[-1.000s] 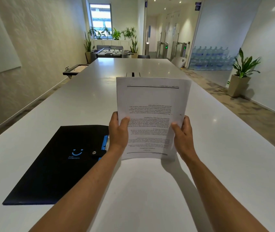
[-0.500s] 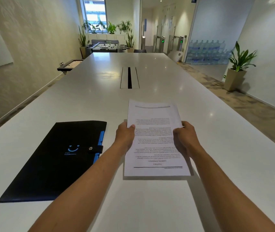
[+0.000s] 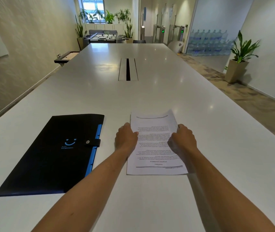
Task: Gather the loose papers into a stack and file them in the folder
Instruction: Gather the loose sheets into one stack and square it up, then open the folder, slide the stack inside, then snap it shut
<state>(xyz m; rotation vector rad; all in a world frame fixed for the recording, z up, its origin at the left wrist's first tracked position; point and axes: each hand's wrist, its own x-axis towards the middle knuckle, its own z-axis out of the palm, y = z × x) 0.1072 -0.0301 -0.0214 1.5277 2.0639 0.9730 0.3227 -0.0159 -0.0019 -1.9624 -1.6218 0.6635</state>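
Long white worktop (image 3: pixel 150 97) running away toward a far window, with a dark slot (image 3: pixel 128 69) set in its middle. Black folder (image 3: pixel 54 153) lying flat and closed on the near left, strap snapped shut over its blue-tabbed edge. Stack of papers (image 3: pixel 155 131) just right of the folder, apart from it, print upside down, far end lifted and curling. Left hand (image 3: pixel 126 138) gripping the stack's left edge, thumb on top; right hand (image 3: pixel 182 138) curled around the right edge. Potted plant (image 3: pixel 239 64) on the floor, far right.
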